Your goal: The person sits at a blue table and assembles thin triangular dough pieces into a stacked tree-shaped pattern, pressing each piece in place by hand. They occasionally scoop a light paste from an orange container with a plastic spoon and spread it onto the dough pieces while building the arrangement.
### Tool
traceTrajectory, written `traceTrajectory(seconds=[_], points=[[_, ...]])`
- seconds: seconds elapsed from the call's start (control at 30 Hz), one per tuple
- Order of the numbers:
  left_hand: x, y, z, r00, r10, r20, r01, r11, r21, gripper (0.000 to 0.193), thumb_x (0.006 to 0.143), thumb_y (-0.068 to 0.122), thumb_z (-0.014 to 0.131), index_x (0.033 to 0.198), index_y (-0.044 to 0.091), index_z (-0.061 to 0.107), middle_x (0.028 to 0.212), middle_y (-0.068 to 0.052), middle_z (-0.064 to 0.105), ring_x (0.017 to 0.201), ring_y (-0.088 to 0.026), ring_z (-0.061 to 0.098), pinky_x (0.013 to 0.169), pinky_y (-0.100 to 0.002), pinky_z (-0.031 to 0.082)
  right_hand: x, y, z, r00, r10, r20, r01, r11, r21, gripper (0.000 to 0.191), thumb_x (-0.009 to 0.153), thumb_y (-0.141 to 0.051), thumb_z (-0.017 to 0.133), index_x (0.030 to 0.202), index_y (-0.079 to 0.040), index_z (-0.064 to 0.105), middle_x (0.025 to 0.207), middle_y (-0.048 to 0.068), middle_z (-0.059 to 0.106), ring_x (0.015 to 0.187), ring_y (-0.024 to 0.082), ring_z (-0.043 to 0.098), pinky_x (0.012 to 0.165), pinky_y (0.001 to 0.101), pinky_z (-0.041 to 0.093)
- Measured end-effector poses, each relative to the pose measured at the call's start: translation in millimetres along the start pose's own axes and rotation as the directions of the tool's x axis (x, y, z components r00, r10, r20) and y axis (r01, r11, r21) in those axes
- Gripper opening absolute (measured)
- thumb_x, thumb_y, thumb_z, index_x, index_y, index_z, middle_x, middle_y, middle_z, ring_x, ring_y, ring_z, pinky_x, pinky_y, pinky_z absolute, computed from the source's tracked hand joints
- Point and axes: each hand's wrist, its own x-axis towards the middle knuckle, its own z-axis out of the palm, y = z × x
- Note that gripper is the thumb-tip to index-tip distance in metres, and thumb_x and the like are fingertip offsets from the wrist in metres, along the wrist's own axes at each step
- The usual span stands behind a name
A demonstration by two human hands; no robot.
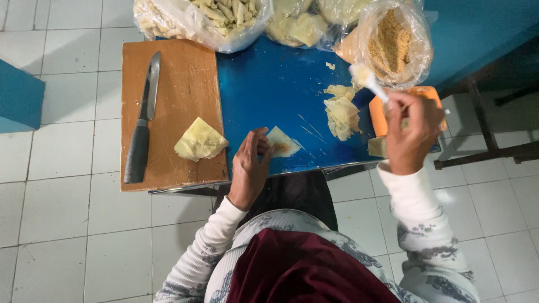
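Hands at wrapper and spoon on blue table

Left hand (251, 166) rests fingers spread on the edge of a triangular wrapper (281, 142) with a dab of filling, flat on the blue table (269, 84); right hand (412, 130) is closed around a white spoon (368, 78), bowl lifted near a bag of crumbs (393, 42); an orange container (379, 115) is mostly hidden behind that hand; wrapper stack (341, 109) lies between the hands; knife (143, 120) and folded wrapper (199, 140) sit on a wooden board (179, 73); bags at the top edge are cut off

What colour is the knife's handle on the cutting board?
The knife handle is black, seen clearly in the head view.
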Motion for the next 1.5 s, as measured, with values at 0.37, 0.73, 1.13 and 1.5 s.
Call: traceTrajectory(seconds=[0.37,0.73,1.13,1.5], points=[[-3.5,4.2,-5.7,0.993,0.081,0.081,-0.088,0.992,0.089,0.044,0.085,-0.002,0.077,0.123,0.0,0.057,0.102,-0.013,0.062,0.09,-0.026,0.067,0.078,-0.035,0.058,5.6,-31.5,39.7,0.953,-0.184,0.241,0.139,0.972,0.191,0.019,0.098,-0.01,0.072,0.117,-0.013,0.074,0.115,0.006,0.061,0.109,0.028,0.059,0.097,0.0446,0.038],[-1.5,7.5,-7.3,0.982,0.113,0.149,-0.139,0.974,0.176,0.047,0.082,0.002,0.075,0.125,0.0,0.056,0.109,-0.016,0.06,0.097,-0.033,0.062,0.085,-0.043,0.051,-47.0,-86.9,63.4,0.91,-0.138,0.392,0.06,0.977,0.205,0.011,0.088,-0.014,0.077,0.097,-0.014,0.07,0.096,0.001,0.068,0.098,0.025,0.062,0.085,0.042,0.039],[-1.7,6.0,-7.0,0.979,0.102,0.175,-0.129,0.98,0.151,0.044,0.083,0.002,0.076,0.121,-0.002,0.054,0.113,-0.017,0.057,0.102,-0.036,0.059,0.086,-0.043,0.051,-47.5,-103.1,64.9,0.913,-0.168,0.371,-0.004,0.908,0.42,0.018,0.095,-0.004,0.07,0.112,-0.01,0.07,0.111,0.003,0.074,0.101,0.025,0.067,0.091,0.0376,0.047],[1.4,4.7,-7.8,0.966,0.163,0.2,-0.197,0.967,0.161,0.035,0.08,0.005,0.076,0.11,-0.004,0.06,0.111,-0.019,0.056,0.104,-0.041,0.054,0.089,-0.047,0.047,-42.9,-98.0,75.8,0.889,-0.336,0.311,0.21,0.904,0.373,0.011,0.095,-0.009,0.071,0.105,-0.01,0.066,0.105,0.004,0.072,0.097,0.024,0.066,0.092,0.0405,0.042]])
